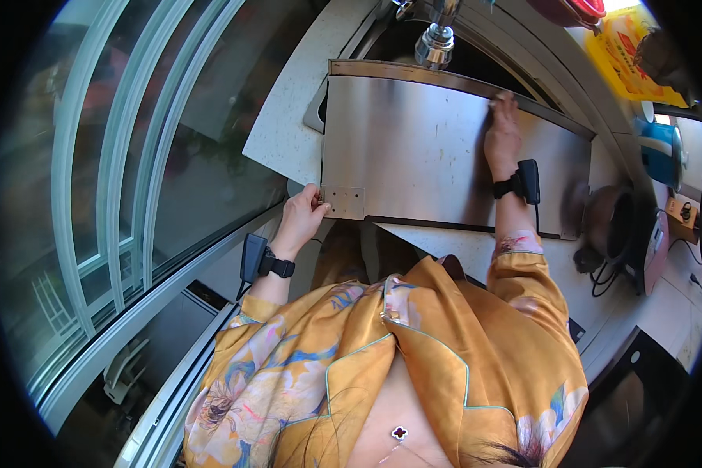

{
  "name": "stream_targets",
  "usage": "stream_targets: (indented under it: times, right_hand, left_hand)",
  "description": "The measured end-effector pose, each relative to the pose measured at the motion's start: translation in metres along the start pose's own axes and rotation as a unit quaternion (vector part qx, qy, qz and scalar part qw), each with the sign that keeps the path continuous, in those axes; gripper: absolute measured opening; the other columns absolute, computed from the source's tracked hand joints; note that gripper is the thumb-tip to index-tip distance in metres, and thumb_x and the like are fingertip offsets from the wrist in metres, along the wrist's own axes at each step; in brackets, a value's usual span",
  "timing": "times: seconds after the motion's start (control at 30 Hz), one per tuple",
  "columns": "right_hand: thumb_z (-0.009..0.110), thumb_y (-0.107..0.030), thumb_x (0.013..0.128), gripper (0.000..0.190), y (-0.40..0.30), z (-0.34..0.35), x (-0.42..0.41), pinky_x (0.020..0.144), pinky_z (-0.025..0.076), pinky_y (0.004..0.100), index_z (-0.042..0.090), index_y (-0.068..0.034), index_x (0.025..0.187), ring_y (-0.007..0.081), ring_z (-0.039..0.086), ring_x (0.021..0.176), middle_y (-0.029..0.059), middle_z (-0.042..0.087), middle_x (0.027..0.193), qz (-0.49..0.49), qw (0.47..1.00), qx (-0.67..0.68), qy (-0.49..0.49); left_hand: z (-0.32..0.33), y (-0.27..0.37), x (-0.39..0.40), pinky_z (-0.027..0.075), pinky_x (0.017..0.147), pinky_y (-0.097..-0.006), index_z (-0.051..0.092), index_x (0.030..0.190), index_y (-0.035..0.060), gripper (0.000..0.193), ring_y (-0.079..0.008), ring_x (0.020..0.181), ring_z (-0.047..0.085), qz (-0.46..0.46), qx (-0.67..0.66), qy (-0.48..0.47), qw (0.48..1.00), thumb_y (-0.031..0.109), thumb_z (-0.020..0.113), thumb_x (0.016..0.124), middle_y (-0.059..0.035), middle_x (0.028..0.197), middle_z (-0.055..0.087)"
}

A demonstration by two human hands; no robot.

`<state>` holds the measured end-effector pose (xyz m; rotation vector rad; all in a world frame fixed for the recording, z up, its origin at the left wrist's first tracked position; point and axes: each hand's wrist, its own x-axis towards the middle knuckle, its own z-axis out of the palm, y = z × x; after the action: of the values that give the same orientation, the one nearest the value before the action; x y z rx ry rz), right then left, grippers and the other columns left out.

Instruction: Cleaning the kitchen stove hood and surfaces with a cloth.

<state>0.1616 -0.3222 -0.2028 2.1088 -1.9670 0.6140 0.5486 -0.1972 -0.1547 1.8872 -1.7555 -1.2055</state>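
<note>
A wide stainless steel panel [409,140] with a folded rim lies across the sink and the counter in front of me. My left hand [304,216] pinches its near left corner, beside a small riveted plate [345,202]. Farther up on the right, my right hand [503,137] rests on the panel's face, its fingertips at the far rim. Whether those fingers curl over the rim, I cannot tell. Drips and small marks show on the metal. The chrome faucet [434,47] stands just beyond the rim, and the panel hides part of the dark sink basin [380,44].
White countertop [281,134] shows at the left. Sliding glass windows [123,146] run along that side. To the right are a dark round pot [611,222], a pink device [655,251], cables, a blue kettle-like container [660,149] and a yellow package [632,58].
</note>
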Motion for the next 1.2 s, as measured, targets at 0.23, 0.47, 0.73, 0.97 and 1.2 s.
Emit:
stream_targets:
  times: [0.23, 0.47, 0.73, 0.97, 1.2]
  right_hand:
    - [0.038, 0.000, 0.073, 0.045, -0.078, 0.034, 0.041, 0.099, 0.025, 0.0378, 0.035, 0.011, 0.116, 0.0389, 0.030, 0.118, 0.0287, 0.029, 0.127, 0.259, 0.965, 0.035, 0.030]
    - [0.039, 0.002, 0.072, 0.045, -0.257, 0.054, 0.032, 0.097, 0.029, 0.0381, 0.037, 0.008, 0.116, 0.0384, 0.031, 0.118, 0.0287, 0.032, 0.124, 0.029, 0.996, 0.085, -0.003]
    - [0.046, -0.002, 0.072, 0.036, -0.249, 0.004, 0.006, 0.095, 0.033, 0.0360, 0.051, -0.003, 0.108, 0.0291, 0.040, 0.113, 0.0122, 0.046, 0.119, -0.181, 0.944, 0.224, -0.159]
    - [0.044, 0.001, 0.078, 0.029, -0.220, -0.045, -0.063, 0.086, 0.042, 0.0323, 0.054, -0.002, 0.105, 0.0264, 0.050, 0.104, 0.0137, 0.053, 0.110, -0.016, 0.909, 0.337, -0.243]
    - [0.039, -0.005, 0.086, 0.030, -0.243, -0.103, -0.065, 0.084, 0.044, 0.0338, 0.039, 0.005, 0.115, 0.0243, 0.052, 0.100, 0.0154, 0.051, 0.110, 0.420, 0.403, 0.790, -0.194]
  left_hand:
    - [-0.002, -0.006, 0.001, 0.042, 0.058, -0.0401, 0.048, 0.079, 0.0000, 0.021, -0.0349, 0.066, 0.054, 0.023, 0.008, -0.001, 1.000, 0.013, 0.061, 0.069, -0.0171, 0.066, 0.054]
    - [-0.004, -0.017, 0.001, 0.043, 0.060, -0.0415, 0.046, 0.078, -0.0004, 0.023, -0.0371, 0.068, 0.054, 0.067, -0.002, -0.005, 0.998, 0.014, 0.062, 0.068, -0.0193, 0.066, 0.054]
    - [-0.005, -0.030, 0.002, 0.044, 0.056, -0.0378, 0.050, 0.073, 0.0007, 0.027, -0.0334, 0.063, 0.056, 0.094, -0.001, 0.001, 0.996, 0.024, 0.064, 0.069, -0.0166, 0.061, 0.055]
    - [-0.031, -0.031, 0.002, 0.044, 0.056, -0.0343, 0.057, 0.075, 0.0015, 0.030, -0.0272, 0.060, 0.058, 0.095, -0.001, -0.038, 0.995, 0.031, 0.064, 0.069, -0.0136, 0.062, 0.057]
    - [-0.037, 0.014, -0.009, 0.046, 0.066, -0.0260, 0.048, 0.111, 0.0008, 0.042, -0.0165, 0.079, 0.058, 0.155, -0.313, 0.013, 0.937, 0.012, 0.061, 0.072, -0.0118, 0.096, 0.058]
